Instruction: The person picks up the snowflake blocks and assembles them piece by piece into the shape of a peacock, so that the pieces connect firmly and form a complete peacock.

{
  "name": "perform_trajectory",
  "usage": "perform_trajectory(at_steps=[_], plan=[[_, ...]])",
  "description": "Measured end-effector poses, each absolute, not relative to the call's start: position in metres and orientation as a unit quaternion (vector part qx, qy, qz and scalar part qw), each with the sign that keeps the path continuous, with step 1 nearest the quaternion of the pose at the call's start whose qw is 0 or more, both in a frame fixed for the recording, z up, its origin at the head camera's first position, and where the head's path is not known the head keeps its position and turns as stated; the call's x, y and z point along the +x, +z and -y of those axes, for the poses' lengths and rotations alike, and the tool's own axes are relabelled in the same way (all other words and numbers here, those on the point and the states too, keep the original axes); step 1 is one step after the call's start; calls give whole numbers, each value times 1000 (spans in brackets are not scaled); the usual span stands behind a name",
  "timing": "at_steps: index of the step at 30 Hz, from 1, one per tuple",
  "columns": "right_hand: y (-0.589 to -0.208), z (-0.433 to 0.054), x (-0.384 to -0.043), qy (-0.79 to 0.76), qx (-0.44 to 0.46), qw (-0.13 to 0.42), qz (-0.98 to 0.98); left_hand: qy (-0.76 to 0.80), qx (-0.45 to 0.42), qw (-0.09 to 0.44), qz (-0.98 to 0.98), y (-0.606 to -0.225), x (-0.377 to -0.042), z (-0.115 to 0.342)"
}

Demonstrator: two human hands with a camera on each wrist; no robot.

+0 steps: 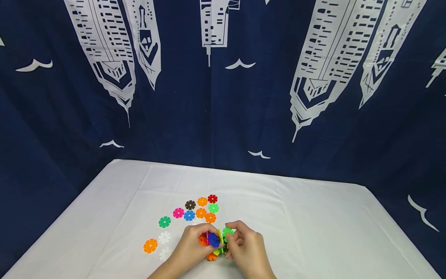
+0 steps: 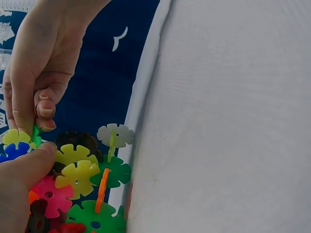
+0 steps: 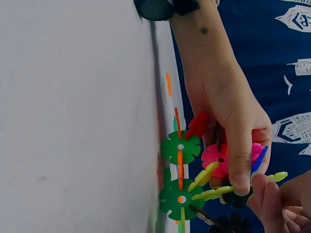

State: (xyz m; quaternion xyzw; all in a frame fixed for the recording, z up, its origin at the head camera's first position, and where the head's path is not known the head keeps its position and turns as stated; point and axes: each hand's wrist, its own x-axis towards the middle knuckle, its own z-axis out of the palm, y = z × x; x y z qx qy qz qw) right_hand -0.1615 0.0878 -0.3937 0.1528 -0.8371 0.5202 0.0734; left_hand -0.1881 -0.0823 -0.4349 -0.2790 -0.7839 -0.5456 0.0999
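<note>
My left hand (image 1: 193, 246) grips a built cluster of interlocked plastic snowflake discs, held just above the table. In the head view a blue disc (image 1: 213, 240) and an upright yellow disc (image 1: 221, 236) show by its fingers. The left wrist view shows more of the cluster: a pink disc (image 2: 52, 195), a green disc (image 2: 97, 218), another yellow disc (image 2: 77, 178) and a whitish disc (image 2: 115, 135). To its right, my right hand (image 1: 247, 248) pinches a light green disc (image 1: 228, 232) at the cluster's edge. Whether that disc is slotted in, I cannot tell.
Loose discs lie on the white-covered table (image 1: 313, 232), left of and beyond my hands. Among them are an orange disc (image 1: 150, 245), a green disc (image 1: 165, 222), a white disc (image 1: 164, 237) and a red disc (image 1: 212, 198). A dark blue printed curtain (image 1: 181, 116) hangs behind.
</note>
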Motion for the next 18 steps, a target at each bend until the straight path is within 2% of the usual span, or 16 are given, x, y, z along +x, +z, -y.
perform_trajectory(at_steps=[7,11,14,18], plan=[[-394,-86,-161,510,154,82,842,-549,-277,98,783,-431,-188,81],[-393,-89,-161,513,164,60,840,-543,-269,101,789,-433,-188,83],[-389,-97,-163,511,177,42,840,-542,-265,87,793,-434,-188,85],[-388,-118,-175,475,178,52,860,-531,-247,65,808,-432,-189,90]])
